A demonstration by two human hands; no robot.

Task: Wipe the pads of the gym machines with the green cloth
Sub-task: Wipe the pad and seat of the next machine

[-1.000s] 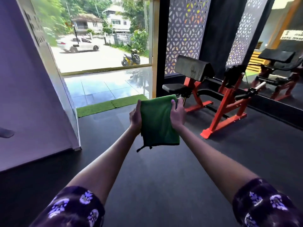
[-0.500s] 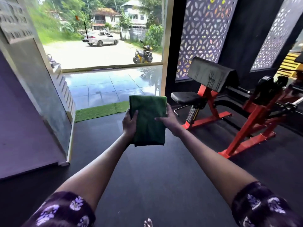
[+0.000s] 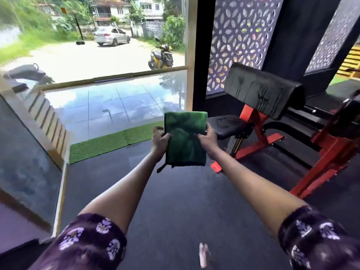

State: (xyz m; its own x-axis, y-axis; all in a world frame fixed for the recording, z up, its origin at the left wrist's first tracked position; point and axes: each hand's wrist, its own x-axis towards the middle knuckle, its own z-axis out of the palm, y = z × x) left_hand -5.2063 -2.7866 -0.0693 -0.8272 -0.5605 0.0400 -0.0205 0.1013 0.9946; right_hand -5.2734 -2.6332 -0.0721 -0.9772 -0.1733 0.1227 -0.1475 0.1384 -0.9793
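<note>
I held the folded green cloth [image 3: 186, 139] upright in the air in front of me, at the middle of the head view, above the dark rubber floor [image 3: 175, 201]. My left hand [image 3: 160, 140] pinched the cloth's left edge, thumb on the near face and fingers curled behind it. My right hand [image 3: 207, 140] gripped the right edge the same way, thumb laid across the front of the fabric. Both arms were stretched nearly straight forward, bare from the floral sleeves [image 3: 91, 242] to the wrists, and they converged on the cloth. A short dark loop hung from the cloth's lower left corner.

Just beyond the cloth to the right stood the red-framed curl bench [image 3: 253, 137], its black seat pad [image 3: 228, 123] close behind my right hand and apart from it. The larger black arm pad [image 3: 263, 90] sloped above the seat, streaked with drip marks. A second red frame [image 3: 331, 158] stood farther right, partly cut off by the picture's edge.

Open floor lay between me and the bench, and more of it to the left as far as the strip of green turf mat [image 3: 109, 145] at the doorway. Past the mat were wet tiles [image 3: 116, 106], a parked scooter [image 3: 161, 55] and a silver car [image 3: 112, 37] outside. A glass door panel [image 3: 29, 152] bounded the room on my left; a patterned screen wall [image 3: 239, 36] closed it behind the bench.
</note>
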